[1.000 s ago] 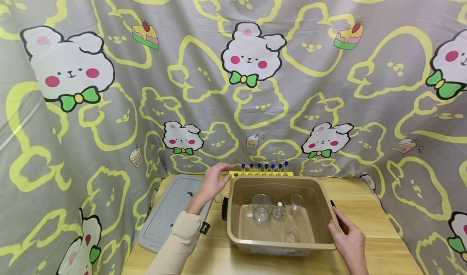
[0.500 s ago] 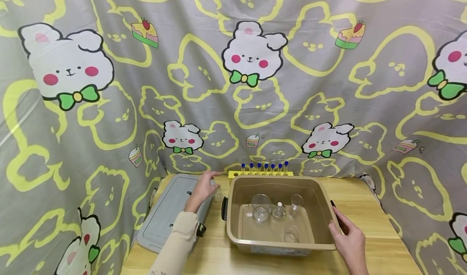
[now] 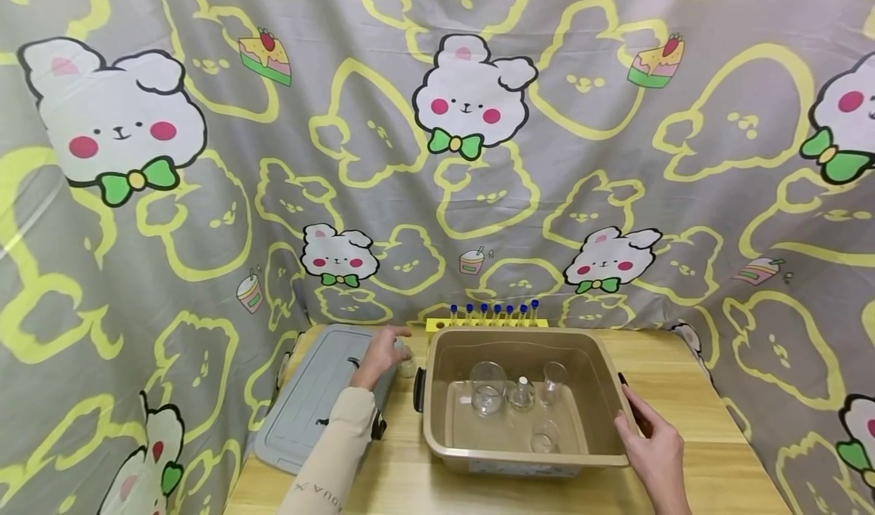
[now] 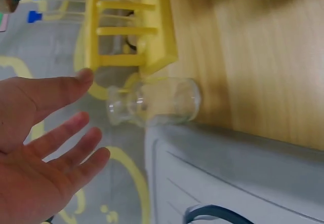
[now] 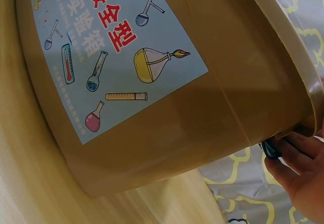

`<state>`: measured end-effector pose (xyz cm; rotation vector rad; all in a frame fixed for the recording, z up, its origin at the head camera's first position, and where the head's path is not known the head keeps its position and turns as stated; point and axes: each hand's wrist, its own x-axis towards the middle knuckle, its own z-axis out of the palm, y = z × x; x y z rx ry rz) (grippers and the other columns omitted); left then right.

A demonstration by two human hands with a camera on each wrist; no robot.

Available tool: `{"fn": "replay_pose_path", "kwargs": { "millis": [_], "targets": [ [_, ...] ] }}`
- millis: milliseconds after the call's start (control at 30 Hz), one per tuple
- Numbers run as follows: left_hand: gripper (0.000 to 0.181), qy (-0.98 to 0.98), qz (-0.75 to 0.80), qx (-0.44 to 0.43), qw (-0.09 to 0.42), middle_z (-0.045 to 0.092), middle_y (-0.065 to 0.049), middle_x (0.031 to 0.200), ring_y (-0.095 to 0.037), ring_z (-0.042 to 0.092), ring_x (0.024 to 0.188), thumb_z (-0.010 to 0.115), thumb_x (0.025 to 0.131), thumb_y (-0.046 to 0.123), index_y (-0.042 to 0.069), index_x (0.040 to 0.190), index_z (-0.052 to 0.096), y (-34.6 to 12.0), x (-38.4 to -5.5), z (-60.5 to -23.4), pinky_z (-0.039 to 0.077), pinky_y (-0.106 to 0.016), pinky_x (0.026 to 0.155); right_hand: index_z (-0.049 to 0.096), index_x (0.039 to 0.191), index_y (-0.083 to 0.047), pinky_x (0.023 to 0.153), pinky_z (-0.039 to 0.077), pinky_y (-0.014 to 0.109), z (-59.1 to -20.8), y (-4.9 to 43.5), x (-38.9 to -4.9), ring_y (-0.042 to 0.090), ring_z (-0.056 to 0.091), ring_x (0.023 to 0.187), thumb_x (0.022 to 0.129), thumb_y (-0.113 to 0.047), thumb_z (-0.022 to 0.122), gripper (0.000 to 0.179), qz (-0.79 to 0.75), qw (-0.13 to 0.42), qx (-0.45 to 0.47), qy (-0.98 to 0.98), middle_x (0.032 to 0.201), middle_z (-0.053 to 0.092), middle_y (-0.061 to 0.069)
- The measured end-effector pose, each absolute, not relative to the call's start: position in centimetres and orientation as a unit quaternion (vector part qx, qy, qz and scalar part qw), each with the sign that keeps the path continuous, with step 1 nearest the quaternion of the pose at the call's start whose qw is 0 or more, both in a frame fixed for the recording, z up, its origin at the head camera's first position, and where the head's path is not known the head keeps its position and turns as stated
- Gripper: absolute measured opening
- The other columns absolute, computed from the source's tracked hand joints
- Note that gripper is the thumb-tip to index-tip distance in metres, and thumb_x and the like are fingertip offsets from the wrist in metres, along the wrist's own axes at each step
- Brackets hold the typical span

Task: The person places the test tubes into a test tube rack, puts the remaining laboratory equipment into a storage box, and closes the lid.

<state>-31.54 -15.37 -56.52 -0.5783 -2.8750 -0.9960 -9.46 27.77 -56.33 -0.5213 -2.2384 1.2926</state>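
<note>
My left hand [image 3: 379, 357] hovers over the grey lid's far right corner, thumb and fingers spread with nothing between them. Just beyond its fingertips, a small clear glass bottle [image 4: 167, 102] with a narrowed neck stands beside the lid [image 3: 307, 405]. The right hand [image 3: 654, 443] holds the brown plastic storage bin [image 3: 519, 453] at its right side, thumb at the rim and fingers at the dark side latch [image 5: 271, 150]. Inside the bin are a large glass beaker [image 3: 488, 397], a small glass lamp [image 3: 522, 396] with a white top, a flared glass [image 3: 554, 378] and a small beaker [image 3: 544, 440].
Behind the bin stands a yellow rack [image 3: 437, 323] with several blue-capped test tubes. Another black latch [image 3: 419, 390] sticks out on the bin's left side. Patterned cloth [image 3: 478, 196] encloses the wooden table [image 3: 718, 409] at the back and sides.
My left hand has moved left and lower, from beside the rack to near the glass bottle. The right hand keeps its hold on the bin. The head view has shifted slightly.
</note>
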Motion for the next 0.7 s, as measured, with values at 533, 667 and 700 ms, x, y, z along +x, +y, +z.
{"fn": "replay_pose_path", "kwargs": {
  "millis": [533,667,700],
  "targets": [
    [0.038,-0.922,-0.349,-0.156,0.059,0.069,-0.029,0.111,-0.047,0.063,0.109,0.082,0.078,-0.003,-0.012,0.112,0.069,-15.1,-31.8,-59.8,0.052,-0.057,0.096,0.071,0.129,-0.005,0.081,0.041,-0.001,-56.0,27.8,-9.5,-0.028,0.046,0.091,0.088,-0.005,0.072,0.041,0.470,0.247,-0.192,-0.826,0.117,0.068,0.023],
    [0.033,-0.919,-0.350,-0.163,0.075,0.071,-0.027,0.104,-0.045,0.066,0.100,0.081,0.078,-0.006,-0.013,0.108,0.070,-15.4,-31.6,-60.4,0.056,-0.056,0.088,0.071,0.129,-0.006,0.081,0.037,-0.003,-56.1,27.7,-9.3,-0.029,0.044,0.091,0.088,-0.006,0.073,0.041,0.464,0.241,-0.201,-0.829,0.118,0.069,0.020],
    [0.033,-0.920,-0.351,-0.159,0.074,0.071,-0.027,0.103,-0.044,0.067,0.098,0.080,0.078,-0.006,-0.013,0.108,0.070,-15.4,-31.5,-60.6,0.056,-0.056,0.087,0.072,0.129,-0.006,0.082,0.037,-0.004,-56.1,27.7,-9.2,-0.029,0.044,0.091,0.088,-0.006,0.074,0.041,0.464,0.240,-0.202,-0.828,0.118,0.069,0.020]
  ]
}}
